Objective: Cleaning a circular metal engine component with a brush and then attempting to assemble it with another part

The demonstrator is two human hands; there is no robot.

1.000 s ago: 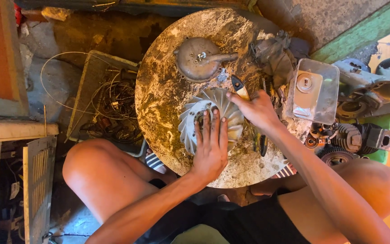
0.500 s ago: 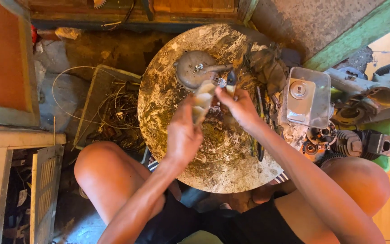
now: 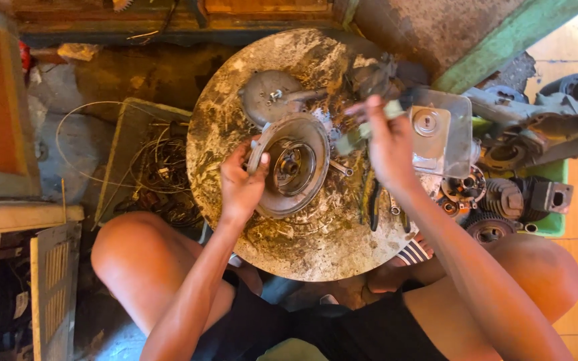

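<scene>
Since half a second ago the flywheel (image 3: 294,166) got flipped up on its edge, hollow side now facing the camera, still over the middle of the round stone table (image 3: 235,87). Left hand (image 3: 241,184) is gripping its rim on the left side, thumb hooked over the edge. Right hand (image 3: 388,144) has lifted off toward the right and is closed around a greenish tool handle (image 3: 362,130) just beside the flywheel. Behind it sits a round grey cover (image 3: 270,95) with a stub shaft. Pliers (image 3: 374,200) lie on the table near the right wrist. Clear plastic box (image 3: 444,134) hangs off the table's right edge, engine parts (image 3: 503,197) past that, and a crate of wires (image 3: 155,167) on the left
</scene>
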